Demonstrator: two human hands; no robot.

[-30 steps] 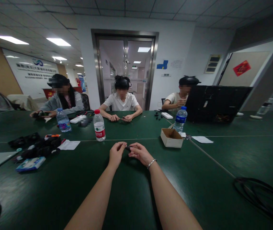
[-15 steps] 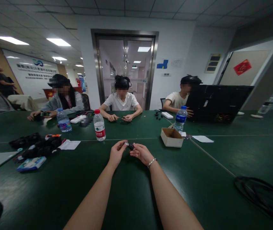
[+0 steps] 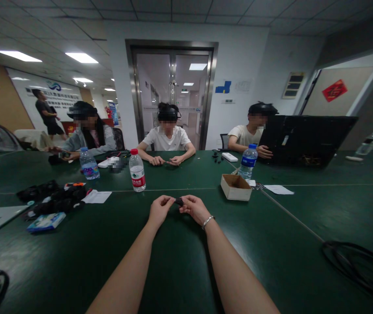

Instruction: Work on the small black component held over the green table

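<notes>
A small black object (image 3: 179, 202) is held between my two hands above the green table (image 3: 180, 266); its kind is too small to make out. My left hand (image 3: 159, 212) pinches its left end with thumb and fingertips. On the other side, my right hand (image 3: 194, 210), with a silver bracelet at the wrist, closes its fingers round the right end. Fingers cover most of the object, and only its dark middle shows.
Ahead stand a red-capped bottle (image 3: 137, 171), an open cardboard box (image 3: 236, 188) and a blue-capped bottle (image 3: 248, 161). Black gear (image 3: 54, 198) lies left, a coiled cable (image 3: 353, 266) right. Several people sit opposite, one beside a large black panel (image 3: 307, 139).
The black object has turned slightly, and its silvery left end no longer shows under my left fingers. At the back left, a standing person has moved to the right.
</notes>
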